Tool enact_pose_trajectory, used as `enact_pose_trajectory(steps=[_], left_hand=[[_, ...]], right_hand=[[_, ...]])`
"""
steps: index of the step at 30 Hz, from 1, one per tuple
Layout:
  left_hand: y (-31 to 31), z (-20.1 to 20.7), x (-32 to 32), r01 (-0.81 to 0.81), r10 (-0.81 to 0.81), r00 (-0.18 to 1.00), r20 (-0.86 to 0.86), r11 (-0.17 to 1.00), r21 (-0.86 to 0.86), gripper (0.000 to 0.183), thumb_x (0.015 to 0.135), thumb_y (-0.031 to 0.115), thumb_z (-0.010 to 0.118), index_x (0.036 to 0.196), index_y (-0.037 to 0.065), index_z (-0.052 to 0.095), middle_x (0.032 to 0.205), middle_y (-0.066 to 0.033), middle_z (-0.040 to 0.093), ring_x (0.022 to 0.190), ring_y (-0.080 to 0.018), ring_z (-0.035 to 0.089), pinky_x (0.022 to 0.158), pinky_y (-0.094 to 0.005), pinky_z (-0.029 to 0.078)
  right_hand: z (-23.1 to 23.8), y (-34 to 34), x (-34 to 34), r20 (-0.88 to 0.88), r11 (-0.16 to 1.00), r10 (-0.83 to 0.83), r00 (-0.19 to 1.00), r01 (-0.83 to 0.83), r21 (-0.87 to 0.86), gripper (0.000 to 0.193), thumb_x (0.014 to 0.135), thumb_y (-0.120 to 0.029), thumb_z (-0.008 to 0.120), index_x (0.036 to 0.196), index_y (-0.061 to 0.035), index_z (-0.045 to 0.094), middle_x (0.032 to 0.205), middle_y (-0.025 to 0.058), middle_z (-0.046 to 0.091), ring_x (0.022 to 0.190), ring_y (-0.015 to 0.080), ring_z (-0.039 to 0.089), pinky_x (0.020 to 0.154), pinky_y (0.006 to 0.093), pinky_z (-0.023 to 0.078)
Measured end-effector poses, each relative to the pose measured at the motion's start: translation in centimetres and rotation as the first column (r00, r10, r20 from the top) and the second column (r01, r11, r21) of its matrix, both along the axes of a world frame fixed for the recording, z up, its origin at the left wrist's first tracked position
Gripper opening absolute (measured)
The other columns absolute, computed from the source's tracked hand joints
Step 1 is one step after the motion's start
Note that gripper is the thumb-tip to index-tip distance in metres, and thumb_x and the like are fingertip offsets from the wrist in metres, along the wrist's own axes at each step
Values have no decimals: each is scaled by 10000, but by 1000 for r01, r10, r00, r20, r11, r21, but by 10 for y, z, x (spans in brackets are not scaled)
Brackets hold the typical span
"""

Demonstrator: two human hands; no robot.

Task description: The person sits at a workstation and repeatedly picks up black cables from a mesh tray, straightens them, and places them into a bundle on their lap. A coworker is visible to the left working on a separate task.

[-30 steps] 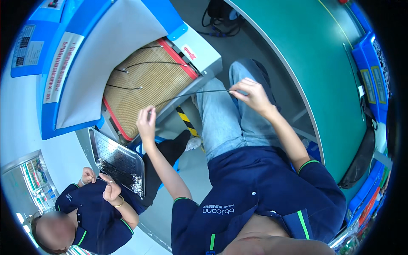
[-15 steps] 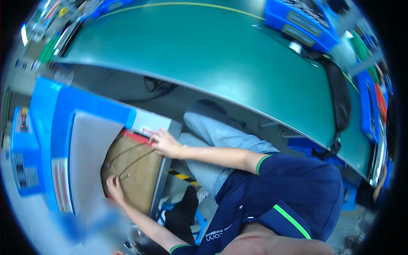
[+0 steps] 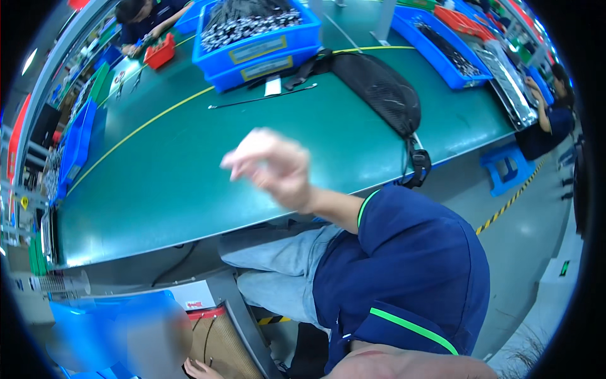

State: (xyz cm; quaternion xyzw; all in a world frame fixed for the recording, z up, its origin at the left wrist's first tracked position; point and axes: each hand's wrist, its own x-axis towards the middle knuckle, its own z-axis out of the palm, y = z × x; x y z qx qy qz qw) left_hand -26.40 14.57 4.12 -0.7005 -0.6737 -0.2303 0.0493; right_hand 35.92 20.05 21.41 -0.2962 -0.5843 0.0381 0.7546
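Note:
My right hand [image 3: 271, 167] is raised over the green worktable [image 3: 158, 170]. It is smeared by motion, its fingers loosely bent and apart, with nothing visible in them. Beyond it a thin black cable [image 3: 262, 99] with small pale ends lies on the tabletop. At the lower edge, partly cut off, my left hand [image 3: 202, 370] lies on a brown ribbed belt [image 3: 230, 346] with fingers stretched. Thin dark cables [image 3: 207, 335] lie on the belt close to these fingers. A blue machine housing [image 3: 120, 312], partly blurred, stands over the belt.
Stacked blue bins [image 3: 259, 47] full of cables stand at the back. To their right lie a black waist bag [image 3: 379, 88] and another blue bin [image 3: 439, 47]. Co-workers sit at far left [image 3: 148, 19] and far right [image 3: 555, 117]. A blue stool [image 3: 508, 169] stands on the floor.
My right hand has left the belt and swung over the worktable. The view has turned toward the table and bins. My left hand is still at the belt, now at the picture's lower edge.

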Motion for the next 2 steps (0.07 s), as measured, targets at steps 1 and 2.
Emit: enact_pose_trajectory(steps=[1, 2], left_hand=[[7, 13, 18, 19, -19, 1000, 4, 1000, 7, 329, 915, 137, 533, 1221, 16, 535, 1224, -176, 512, 1159, -329, 479, 991, -423, 369], [12, 31, 42, 28, -29, 1000, 5, 1000, 12, 335, 918, 152, 538, 1227, 23, 535, 1232, -173, 508, 1160, -322, 480, 995, -422, 366]], right_hand=[[14, -6, 15, -96, 992, -34, 995, 46, 121, 212, 875, -104, 611, 1064, -13, 644, 919, 88, 658, 778, 167, 618, 715, 292, 486], [25, -15, 35, -85, 966, -136, 987, 151, 207, 226, 889, -141, 611, 1088, -39, 643, 956, 99, 652, 794, 188, 619, 736, 309, 495]])
